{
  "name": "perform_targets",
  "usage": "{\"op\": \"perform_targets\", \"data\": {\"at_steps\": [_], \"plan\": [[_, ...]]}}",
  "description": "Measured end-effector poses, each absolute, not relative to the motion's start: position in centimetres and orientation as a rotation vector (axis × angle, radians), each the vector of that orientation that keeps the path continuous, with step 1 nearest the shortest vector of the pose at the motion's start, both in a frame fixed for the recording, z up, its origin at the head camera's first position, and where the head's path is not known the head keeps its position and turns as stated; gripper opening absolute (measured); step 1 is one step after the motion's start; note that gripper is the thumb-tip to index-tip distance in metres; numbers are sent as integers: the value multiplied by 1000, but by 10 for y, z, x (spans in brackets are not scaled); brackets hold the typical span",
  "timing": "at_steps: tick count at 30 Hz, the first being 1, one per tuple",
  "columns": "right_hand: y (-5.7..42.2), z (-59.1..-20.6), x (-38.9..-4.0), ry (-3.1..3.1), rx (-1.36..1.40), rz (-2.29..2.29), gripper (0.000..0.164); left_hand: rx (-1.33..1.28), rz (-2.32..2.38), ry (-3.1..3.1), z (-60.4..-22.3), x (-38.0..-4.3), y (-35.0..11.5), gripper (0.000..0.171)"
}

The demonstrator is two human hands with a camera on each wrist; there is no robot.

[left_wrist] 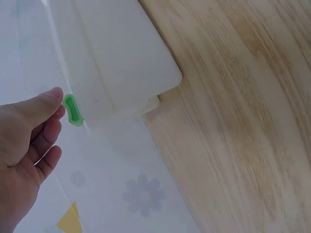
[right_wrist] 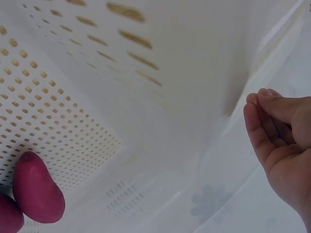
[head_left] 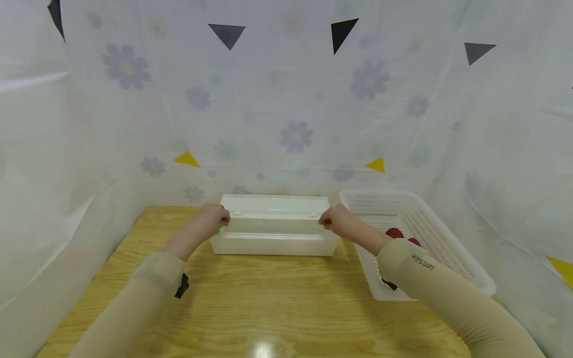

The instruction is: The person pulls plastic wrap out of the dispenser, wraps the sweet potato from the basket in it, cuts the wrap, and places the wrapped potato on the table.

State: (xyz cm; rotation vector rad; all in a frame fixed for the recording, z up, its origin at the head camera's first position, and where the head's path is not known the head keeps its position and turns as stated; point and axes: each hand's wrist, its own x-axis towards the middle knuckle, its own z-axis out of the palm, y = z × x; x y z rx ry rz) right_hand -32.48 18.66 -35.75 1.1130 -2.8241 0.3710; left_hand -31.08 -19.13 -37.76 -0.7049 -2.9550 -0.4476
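Note:
A long white box (head_left: 274, 245) stands on the table with its lid (head_left: 275, 203) raised at the back. Its left end is at my left hand (head_left: 214, 219), where thumb and fingertips pinch beside a small green tab (left_wrist: 73, 110) on the edge. At the opposite end my right hand (head_left: 336, 220) has its thumb pressed to its fingertips, right at the edge of the box. In the right wrist view this hand (right_wrist: 282, 131) shows its pinch from the side; I cannot tell what thin part lies between those fingertips.
A white perforated basket (head_left: 440, 223) stands to the right of the box, partly under my right forearm. Inside lie smooth dark red oval pieces (right_wrist: 39, 189). A wooden table (head_left: 268, 298) spreads in front, and flowered sheeting (head_left: 268, 109) encloses the back and sides.

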Motion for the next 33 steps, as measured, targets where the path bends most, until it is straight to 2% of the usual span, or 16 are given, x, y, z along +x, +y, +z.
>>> {"op": "perform_targets", "data": {"at_steps": [4,11,18,21,33], "plan": [[186,-357,-325,-2822,1082,380,10,-677,-446,-2866,-382,-312,-197,4],[188,-355,-323,-2811,1073,406,5,-620,-634,-2833,-384,-308,-208,4],[190,-354,-323,-2832,1040,462,10,-663,-765,-2831,-384,-305,-212,5],[190,-352,-323,-2822,1005,475,13,-647,-777,-2807,-383,-306,-211,5],[194,-340,-326,-2780,939,530,6,-513,-670,-2724,-372,-308,-212,8]]}}
